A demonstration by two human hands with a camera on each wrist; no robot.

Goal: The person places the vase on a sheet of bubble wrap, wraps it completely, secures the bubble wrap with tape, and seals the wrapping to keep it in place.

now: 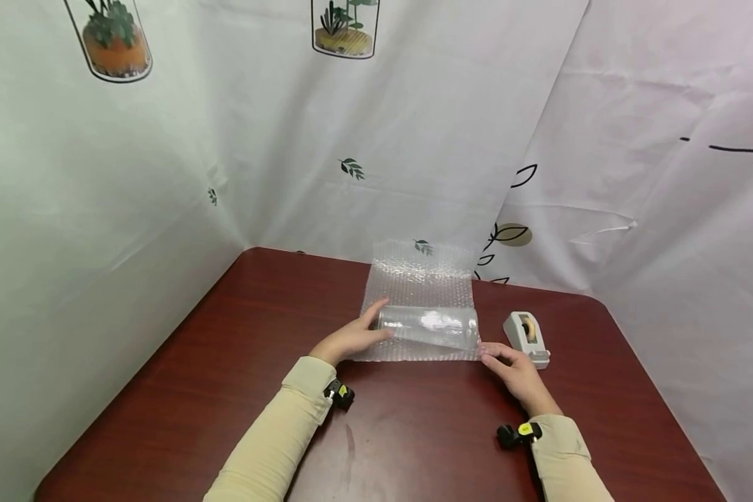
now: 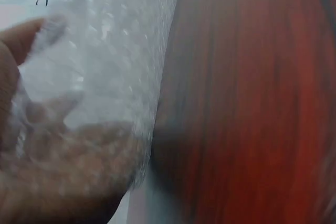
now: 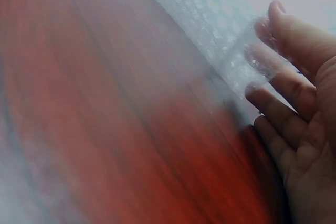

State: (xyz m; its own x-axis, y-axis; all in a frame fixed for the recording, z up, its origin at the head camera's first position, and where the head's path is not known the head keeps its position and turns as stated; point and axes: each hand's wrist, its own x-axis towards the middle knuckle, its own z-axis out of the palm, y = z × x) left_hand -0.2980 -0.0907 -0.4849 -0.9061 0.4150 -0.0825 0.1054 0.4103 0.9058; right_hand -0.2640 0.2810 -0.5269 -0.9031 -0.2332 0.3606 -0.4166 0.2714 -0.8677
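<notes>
A clear cylindrical container lies on its side across a sheet of bubble wrap on the table. My left hand holds the container's left end, forefinger at the far side and thumb at the near side. In the left wrist view, bubble wrap covers part of that hand, whose fingers show blurrily through it. The right hand pinches the near right corner of the wrap between thumb and fingers. Its wrist view shows the wrap's edge between thumb and forefinger, the other fingers loosely bent.
A white tape dispenser with a roll of tape stands just right of the wrap, beyond the right hand. The dark red table meets a white patterned curtain at the back, where the wrap's far end rises against the cloth.
</notes>
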